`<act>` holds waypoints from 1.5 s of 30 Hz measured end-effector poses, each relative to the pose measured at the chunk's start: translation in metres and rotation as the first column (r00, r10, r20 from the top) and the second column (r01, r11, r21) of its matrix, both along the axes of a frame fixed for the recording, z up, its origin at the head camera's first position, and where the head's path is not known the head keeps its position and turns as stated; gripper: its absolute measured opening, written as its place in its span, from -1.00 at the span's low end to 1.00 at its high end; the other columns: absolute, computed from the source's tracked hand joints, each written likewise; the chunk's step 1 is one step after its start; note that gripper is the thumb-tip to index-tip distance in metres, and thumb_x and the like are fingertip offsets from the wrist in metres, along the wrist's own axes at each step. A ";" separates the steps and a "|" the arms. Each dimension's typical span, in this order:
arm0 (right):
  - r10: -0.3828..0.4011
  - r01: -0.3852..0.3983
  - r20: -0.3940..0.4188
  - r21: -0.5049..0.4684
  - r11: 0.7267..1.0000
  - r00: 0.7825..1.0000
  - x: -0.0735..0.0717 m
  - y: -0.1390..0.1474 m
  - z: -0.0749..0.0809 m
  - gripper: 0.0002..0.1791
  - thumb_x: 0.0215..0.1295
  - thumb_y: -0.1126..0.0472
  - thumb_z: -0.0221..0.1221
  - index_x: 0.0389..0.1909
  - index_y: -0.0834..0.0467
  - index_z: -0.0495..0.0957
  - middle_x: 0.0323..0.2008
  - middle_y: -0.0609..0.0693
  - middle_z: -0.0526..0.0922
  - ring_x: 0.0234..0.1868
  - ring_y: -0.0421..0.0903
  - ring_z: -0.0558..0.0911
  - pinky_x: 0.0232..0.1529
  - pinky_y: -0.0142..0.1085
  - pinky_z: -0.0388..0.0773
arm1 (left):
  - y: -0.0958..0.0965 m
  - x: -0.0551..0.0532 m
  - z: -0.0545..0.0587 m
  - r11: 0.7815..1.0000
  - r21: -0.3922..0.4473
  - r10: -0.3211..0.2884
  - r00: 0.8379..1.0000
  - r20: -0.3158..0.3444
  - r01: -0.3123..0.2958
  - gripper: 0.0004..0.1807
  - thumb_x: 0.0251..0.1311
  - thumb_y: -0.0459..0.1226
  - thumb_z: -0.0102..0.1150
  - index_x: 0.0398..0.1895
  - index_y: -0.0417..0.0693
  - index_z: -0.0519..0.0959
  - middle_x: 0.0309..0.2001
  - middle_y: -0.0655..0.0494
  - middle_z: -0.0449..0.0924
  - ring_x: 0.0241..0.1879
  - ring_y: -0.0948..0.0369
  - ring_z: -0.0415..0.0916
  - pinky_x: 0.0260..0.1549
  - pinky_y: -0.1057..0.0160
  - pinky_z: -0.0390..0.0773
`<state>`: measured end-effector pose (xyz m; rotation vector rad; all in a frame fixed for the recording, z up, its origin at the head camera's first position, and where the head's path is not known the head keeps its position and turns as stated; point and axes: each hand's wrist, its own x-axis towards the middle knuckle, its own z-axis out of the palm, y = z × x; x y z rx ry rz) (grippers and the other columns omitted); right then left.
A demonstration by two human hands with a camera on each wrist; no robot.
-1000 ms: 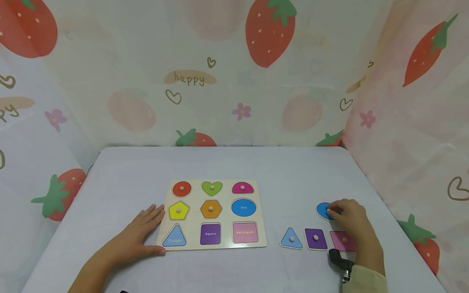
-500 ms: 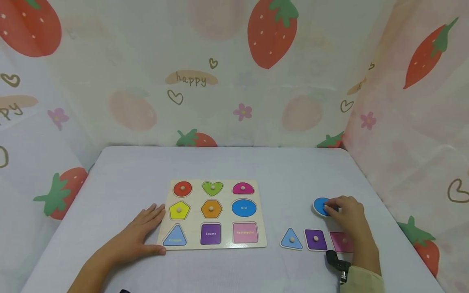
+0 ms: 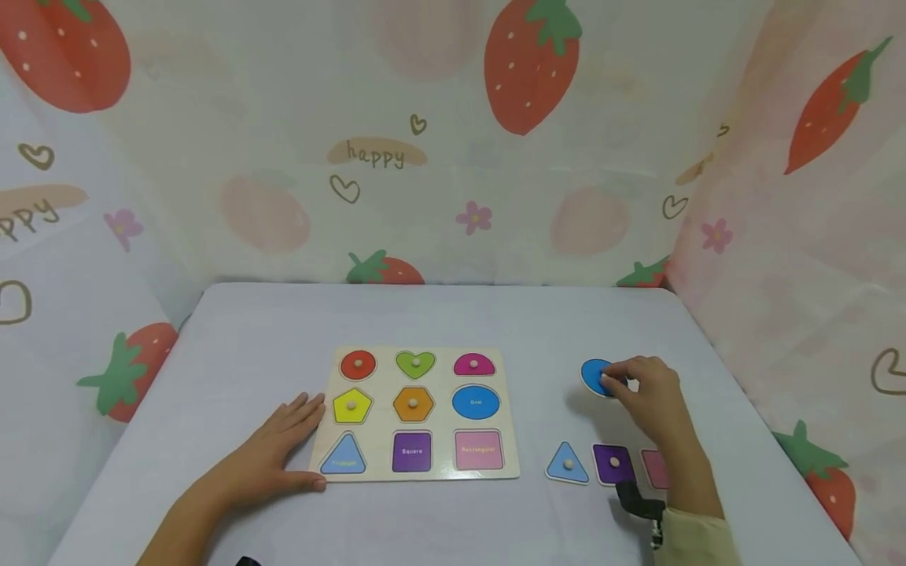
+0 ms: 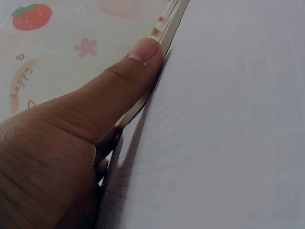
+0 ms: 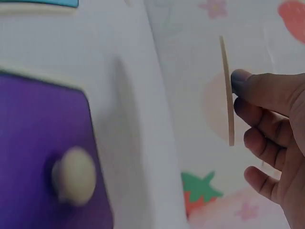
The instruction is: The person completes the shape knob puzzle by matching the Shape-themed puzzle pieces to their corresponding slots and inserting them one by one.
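Note:
My right hand pinches a blue oval puzzle piece by its knob, raised over the table with a shadow below it. In the right wrist view the oval piece shows edge-on at the thumb and fingertips. My left hand lies with fingers extended along the left edge of the wooden shape puzzle board. Its thumb touches the board's edge in the left wrist view. Round, heart, half-circle, pentagon and hexagon pieces sit in the board; the oval, triangle, square and rectangle recesses show printed words.
Right of the board lie a light blue triangle piece, a purple square piece and a pink rectangle piece, partly behind the right wrist. A black camera mount sticks out from that wrist. Strawberry-print cloth walls the white table.
My right hand has lifted the blue oval piece off the table and carried it left and away from me. My left hand stays at the board's edge; the view has shifted slightly.

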<state>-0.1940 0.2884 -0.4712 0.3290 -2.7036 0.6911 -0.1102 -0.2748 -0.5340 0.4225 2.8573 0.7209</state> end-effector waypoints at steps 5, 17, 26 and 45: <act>0.112 -0.112 -0.006 0.016 0.994 0.994 -0.007 -0.029 0.018 -0.89 0.28 0.23 0.40 -0.20 0.13 0.78 -0.22 0.04 0.78 -0.12 0.03 0.56 -0.04 0.00 0.37 | -0.001 0.000 0.000 1.000 -0.007 0.003 1.000 0.011 -0.003 0.33 -0.20 0.50 0.33 0.63 0.06 0.15 0.65 0.16 0.01 0.65 -0.09 -0.21 0.52 -0.32 -0.05; 0.196 -0.199 0.060 0.042 0.979 0.979 -0.015 -0.104 0.040 -0.86 0.28 0.15 0.42 -0.18 0.08 0.80 -0.28 -0.09 0.74 -0.12 -0.06 0.55 -0.06 -0.09 0.57 | -0.003 -0.002 -0.008 1.000 0.027 -0.010 1.000 0.017 0.010 0.32 -0.19 0.49 0.35 0.64 0.10 0.13 0.65 0.21 -0.01 0.65 -0.03 -0.23 0.55 -0.24 -0.09; 0.232 -0.241 0.088 0.106 0.965 0.969 -0.016 -0.136 0.023 -0.86 0.25 0.11 0.45 -0.20 0.03 0.81 -0.33 -0.15 0.75 -0.11 -0.10 0.57 0.02 -0.06 0.55 | 0.000 -0.001 -0.006 1.000 0.012 -0.015 1.000 0.026 0.015 0.33 -0.19 0.49 0.35 0.64 0.10 0.12 0.65 0.23 -0.01 0.65 -0.02 -0.22 0.53 -0.29 -0.06; 0.196 -0.235 0.229 0.155 0.960 0.954 -0.019 -0.172 -0.013 -0.85 0.22 0.03 0.46 -0.27 -0.01 0.82 -0.41 -0.21 0.72 -0.15 -0.14 0.57 0.03 -0.11 0.53 | -0.005 -0.002 -0.005 1.000 0.016 -0.012 1.000 0.017 0.011 0.34 -0.19 0.49 0.35 0.64 0.07 0.12 0.66 0.19 -0.02 0.65 -0.05 -0.24 0.54 -0.28 -0.08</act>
